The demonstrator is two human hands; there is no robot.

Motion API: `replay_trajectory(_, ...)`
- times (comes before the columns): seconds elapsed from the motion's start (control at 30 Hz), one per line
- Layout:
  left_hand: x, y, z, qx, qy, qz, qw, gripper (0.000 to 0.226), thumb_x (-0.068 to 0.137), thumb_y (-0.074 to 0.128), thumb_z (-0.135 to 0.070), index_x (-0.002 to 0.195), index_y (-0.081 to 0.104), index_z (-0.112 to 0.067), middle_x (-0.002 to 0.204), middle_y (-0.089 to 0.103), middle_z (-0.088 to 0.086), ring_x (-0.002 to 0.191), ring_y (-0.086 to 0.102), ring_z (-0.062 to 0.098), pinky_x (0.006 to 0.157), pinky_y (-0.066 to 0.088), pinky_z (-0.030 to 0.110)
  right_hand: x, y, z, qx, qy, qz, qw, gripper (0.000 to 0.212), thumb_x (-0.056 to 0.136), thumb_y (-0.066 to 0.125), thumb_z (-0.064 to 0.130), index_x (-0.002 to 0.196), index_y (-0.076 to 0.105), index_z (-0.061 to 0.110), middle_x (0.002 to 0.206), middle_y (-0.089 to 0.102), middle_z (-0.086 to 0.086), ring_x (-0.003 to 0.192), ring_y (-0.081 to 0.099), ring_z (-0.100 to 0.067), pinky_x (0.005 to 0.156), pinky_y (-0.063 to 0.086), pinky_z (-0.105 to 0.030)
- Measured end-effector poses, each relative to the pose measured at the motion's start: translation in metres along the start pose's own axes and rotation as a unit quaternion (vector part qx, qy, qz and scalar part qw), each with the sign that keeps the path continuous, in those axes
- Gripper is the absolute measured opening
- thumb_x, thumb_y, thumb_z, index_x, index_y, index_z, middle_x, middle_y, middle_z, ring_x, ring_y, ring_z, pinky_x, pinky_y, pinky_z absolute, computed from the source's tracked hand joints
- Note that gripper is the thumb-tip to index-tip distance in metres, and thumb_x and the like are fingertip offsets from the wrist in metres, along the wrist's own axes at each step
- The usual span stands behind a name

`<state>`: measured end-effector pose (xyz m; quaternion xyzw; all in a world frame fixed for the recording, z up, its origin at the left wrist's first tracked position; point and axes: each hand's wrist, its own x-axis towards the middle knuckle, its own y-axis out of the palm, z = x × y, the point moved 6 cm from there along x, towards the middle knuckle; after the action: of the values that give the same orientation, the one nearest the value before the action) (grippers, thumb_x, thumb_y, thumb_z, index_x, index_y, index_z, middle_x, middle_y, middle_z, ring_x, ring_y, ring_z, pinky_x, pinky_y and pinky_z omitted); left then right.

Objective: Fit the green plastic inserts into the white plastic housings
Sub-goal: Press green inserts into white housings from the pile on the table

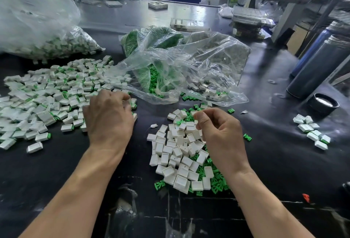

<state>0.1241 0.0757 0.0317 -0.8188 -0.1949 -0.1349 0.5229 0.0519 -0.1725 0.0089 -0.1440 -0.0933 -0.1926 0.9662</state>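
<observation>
Left hand point(108, 119): palm down, fingers curled at the right edge of the assembled pile point(47, 93); whether it holds a piece cannot be told.
Right hand point(220, 133): over the loose heap, fingers curled inward, thumb meeting fingertips — anything pinched is too small to tell.
White housings point(178, 154): heaped on the black worktop point(274, 162) under the right hand.
Green inserts point(214, 179): mixed beneath that heap.
Centre bag point(180, 63): clear, open — green inserts inside.
Left bag point(47, 29): clear, holding white-and-green pieces.
</observation>
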Motion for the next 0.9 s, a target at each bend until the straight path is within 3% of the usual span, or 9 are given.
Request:
replay_trajectory(0.1,0.001,-0.001,0.001,-0.013,-0.004,-0.003,1.000,0.031,0.093,0.070,-0.013,0.123,0.069,-0.018,0.121,0.061,0.012,0.117,0.054,0.035,0.100,0.040,0.048,0.002,-0.006,-0.002,-0.006,0.012,-0.023,1.000,0.019,0.099,0.069,0.032,0.081,0.071,0.025,0.066,0.067,0.011,0.053,0.051,-0.002,0.053,0.041,-0.017)
replay_trajectory(0.17,-0.003,-0.001,-0.010,-0.063,0.035,0.001,0.997,0.025,0.092,0.071,-0.011,0.118,0.072,-0.015,0.115,0.065,0.010,0.108,0.060,0.030,0.097,0.047,0.047,0.005,-0.013,-0.004,-0.023,0.020,-0.045,0.999,0.019,0.099,0.068,0.035,0.082,0.071,0.027,0.066,0.067,0.014,0.055,0.054,-0.003,0.054,0.046,-0.021)
replay_trajectory(0.3,-0.017,0.014,-0.031,-0.139,0.101,0.066,0.983,0.017,0.093,0.071,-0.010,0.109,0.074,-0.016,0.104,0.067,-0.001,0.097,0.063,0.017,0.094,0.054,0.044,0.015,-0.032,-0.007,-0.120,0.031,-0.071,0.990,0.014,0.100,0.068,0.035,0.090,0.073,0.026,0.076,0.071,0.010,0.075,0.067,-0.009,0.075,0.058,-0.038)
replay_trajectory(0.37,-0.022,0.026,-0.036,-0.132,0.121,0.107,0.978,0.022,0.096,0.067,-0.012,0.116,0.073,-0.020,0.107,0.065,-0.003,0.104,0.060,0.018,0.100,0.049,0.044,0.021,-0.040,-0.010,-0.182,0.044,-0.065,0.980,0.012,0.099,0.067,0.032,0.094,0.074,0.024,0.081,0.072,0.010,0.082,0.068,-0.015,0.082,0.058,-0.042)
replay_trajectory(0.57,-0.033,0.049,-0.056,-0.083,0.225,0.198,0.950,0.047,0.105,0.049,-0.014,0.147,0.051,-0.036,0.150,0.051,-0.014,0.138,0.037,0.007,0.107,0.019,0.028,0.027,-0.051,-0.018,-0.309,0.102,-0.035,0.945,0.009,0.097,0.067,0.033,0.098,0.075,0.029,0.095,0.074,0.006,0.097,0.068,-0.023,0.092,0.056,-0.042)
replay_trajectory(0.77,-0.032,0.048,-0.053,-0.101,0.208,0.172,0.958,0.025,0.100,0.062,-0.028,0.123,0.068,-0.034,0.119,0.068,-0.017,0.118,0.049,0.007,0.097,0.022,0.025,0.030,-0.053,-0.020,-0.358,0.111,-0.006,0.927,0.014,0.097,0.070,0.033,0.108,0.077,0.031,0.113,0.070,0.000,0.109,0.064,-0.024,0.100,0.053,-0.040)
replay_trajectory(0.9,-0.030,0.047,-0.051,-0.106,0.182,0.171,0.963,0.025,0.099,0.064,-0.028,0.123,0.069,-0.032,0.122,0.065,-0.013,0.121,0.048,0.012,0.104,0.027,0.031,0.034,-0.043,-0.020,-0.384,0.068,0.013,0.921,0.025,0.100,0.067,0.030,0.124,0.073,0.028,0.128,0.063,-0.003,0.123,0.054,-0.027,0.108,0.044,-0.043)
